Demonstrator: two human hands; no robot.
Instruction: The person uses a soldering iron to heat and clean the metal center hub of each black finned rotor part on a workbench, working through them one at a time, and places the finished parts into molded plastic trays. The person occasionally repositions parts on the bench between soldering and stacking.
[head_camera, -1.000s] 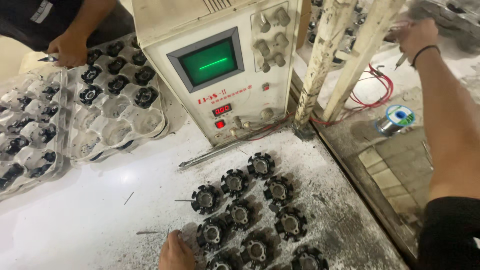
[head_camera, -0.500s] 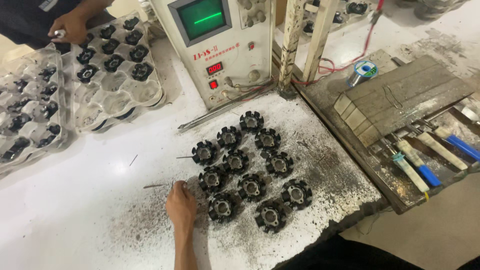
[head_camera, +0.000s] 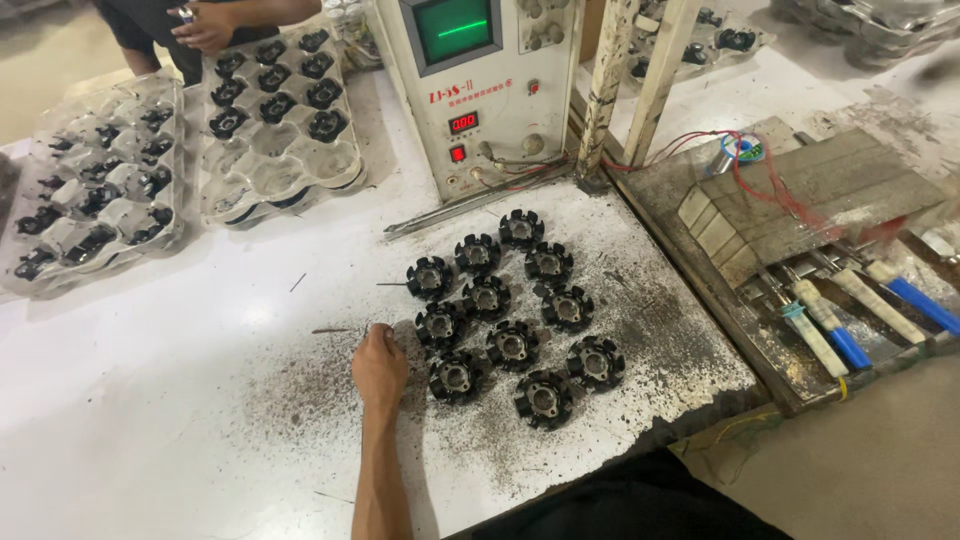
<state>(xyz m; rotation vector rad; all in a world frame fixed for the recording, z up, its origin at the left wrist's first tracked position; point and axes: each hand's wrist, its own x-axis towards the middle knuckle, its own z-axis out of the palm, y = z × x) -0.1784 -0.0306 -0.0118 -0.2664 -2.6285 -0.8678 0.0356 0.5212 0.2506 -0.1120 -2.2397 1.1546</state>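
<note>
Left hand (head_camera: 380, 366), loosely curled and grasping nothing I can make out, rests on the white worktop (head_camera: 150, 400) touching the left edge of the black rotor cluster (head_camera: 510, 315), near the front edge; right hand unseen.

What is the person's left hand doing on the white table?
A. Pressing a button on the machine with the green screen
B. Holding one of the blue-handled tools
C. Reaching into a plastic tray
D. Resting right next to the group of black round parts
D: the left hand rests on the white table just left of the black round parts, far from the machine with the green screen, the blue-handled tools and the plastic trays.
</note>
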